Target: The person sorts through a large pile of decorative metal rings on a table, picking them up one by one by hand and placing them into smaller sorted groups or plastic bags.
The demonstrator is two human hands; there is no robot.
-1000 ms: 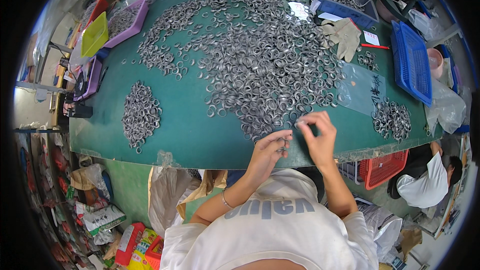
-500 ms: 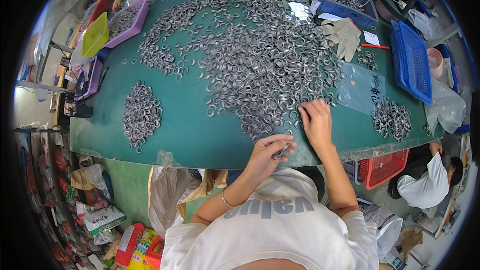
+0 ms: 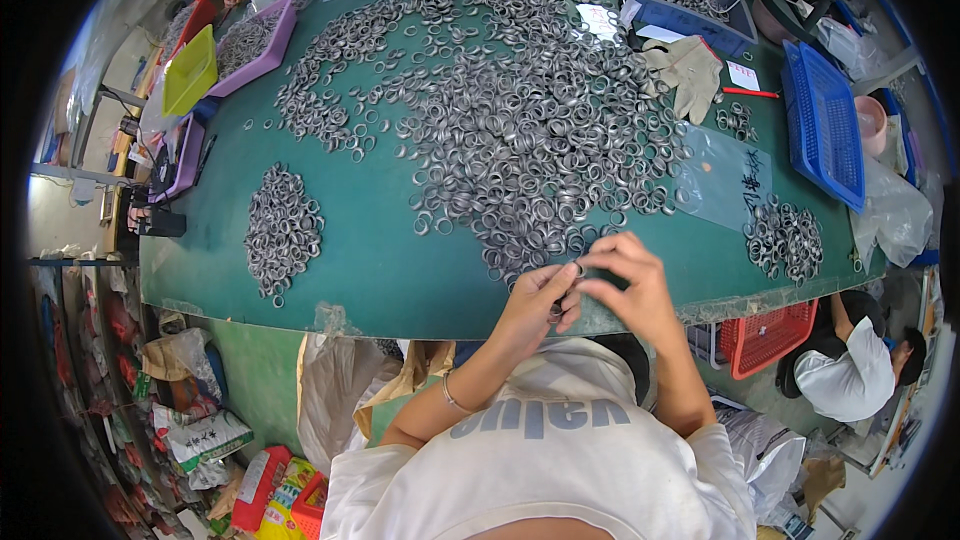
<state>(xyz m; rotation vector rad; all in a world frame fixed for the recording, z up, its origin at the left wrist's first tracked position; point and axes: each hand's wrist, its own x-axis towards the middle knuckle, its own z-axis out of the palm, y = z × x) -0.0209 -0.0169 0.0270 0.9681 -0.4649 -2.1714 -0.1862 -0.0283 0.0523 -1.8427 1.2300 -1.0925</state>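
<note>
Near the table's front edge, my left hand (image 3: 537, 305) is closed around a few grey metal rings (image 3: 556, 311), partly hidden by its fingers. My right hand (image 3: 638, 290) meets it at the fingertips, slightly smeared by motion. Its thumb and forefinger curve around a single metal ring (image 3: 580, 271) beside my left thumb. Just beyond both hands spreads a large heap of the same rings (image 3: 530, 130). A smaller pile of rings (image 3: 284, 230) lies to the left, and another ring pile (image 3: 783, 240) to the right.
A clear plastic bag (image 3: 722, 175), a work glove (image 3: 686, 75) and a red pen (image 3: 750, 93) lie at the right. Blue baskets (image 3: 822, 125) line the right edge. Purple (image 3: 262, 50) and yellow-green bins (image 3: 191, 73) stand far left. Another person (image 3: 850, 370) sits at lower right.
My right hand has drawn back from the heap's near edge toward my left hand, and their fingertips now meet. My left hand has barely moved. The person at lower right has shifted posture.
</note>
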